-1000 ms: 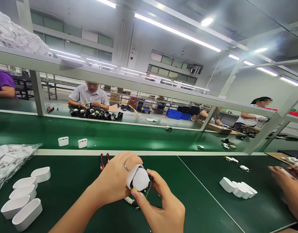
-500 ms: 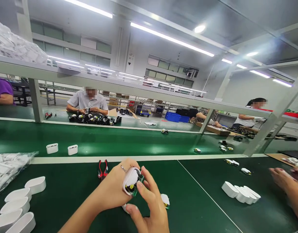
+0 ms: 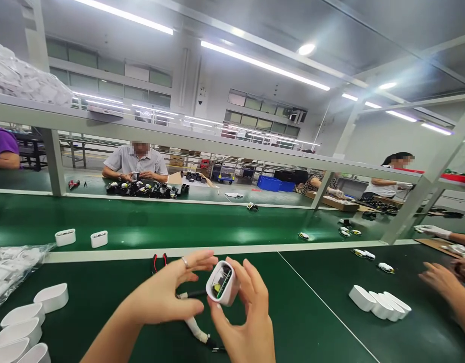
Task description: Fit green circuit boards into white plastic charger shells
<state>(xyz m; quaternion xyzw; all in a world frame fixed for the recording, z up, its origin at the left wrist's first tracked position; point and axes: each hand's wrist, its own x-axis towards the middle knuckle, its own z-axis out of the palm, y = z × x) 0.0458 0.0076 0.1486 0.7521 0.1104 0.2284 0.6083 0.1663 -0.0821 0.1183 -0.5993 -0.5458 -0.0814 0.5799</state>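
Observation:
A white oval housing (image 3: 222,283) with a green circuit board and a yellow part inside is held by my right hand (image 3: 247,307), its open end tilted toward me. My left hand (image 3: 172,287) is just left of the housing, fingers apart, holding nothing. Below and behind the hands, a cable wrapped in white (image 3: 196,328) with dark ends lies on the green table (image 3: 311,338). Red-handled pliers (image 3: 155,263) are partly hidden behind my left hand.
White empty housings (image 3: 51,297) line the left; more (image 3: 363,298) stand at right. Small board assemblies (image 3: 386,267) lie beyond. Two housings (image 3: 65,237) rest on the belt (image 3: 202,227). Another person's hand (image 3: 440,282) is at right. A bagged pile (image 3: 13,272) lies left.
The board assembly now sits inside the housing. The housing has passed to my right hand, and my left hand has let go and opened. The two housings on the belt have shifted left.

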